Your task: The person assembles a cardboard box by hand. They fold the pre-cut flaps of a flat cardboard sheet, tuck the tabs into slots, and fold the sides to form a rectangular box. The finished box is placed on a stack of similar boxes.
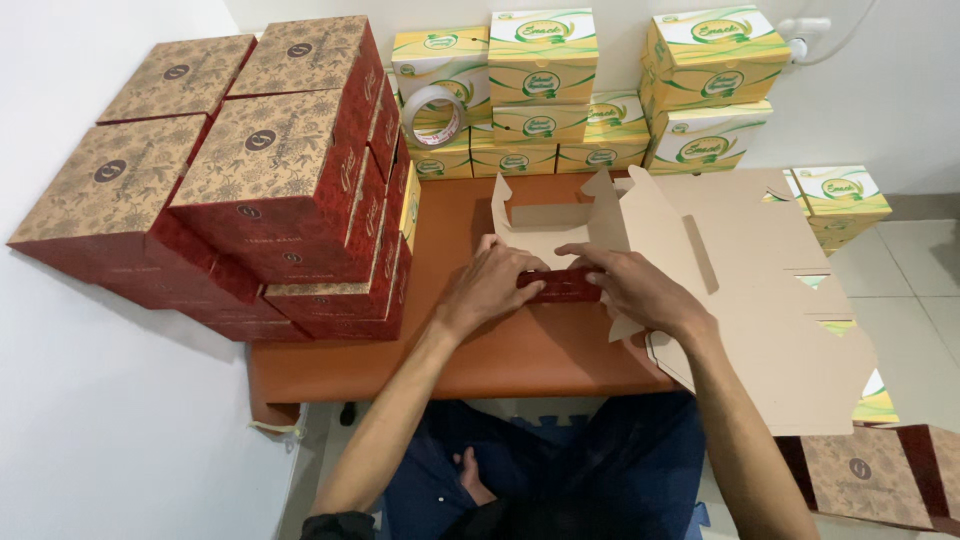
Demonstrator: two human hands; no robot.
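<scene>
One view only, head-worn, so we share no overlap with another camera. We look steeply down and forward from above our own lap. The low orange table [520,355] fills the centre, near. The frame reaches the white wall [900,90] beyond the table's far edge. Our forearms enter from the bottom edge. Floor tiles [925,290] show at right.

Left hand [497,280] and right hand [632,285] press a half-folded red box [560,285] on the orange table [520,355].
</scene>
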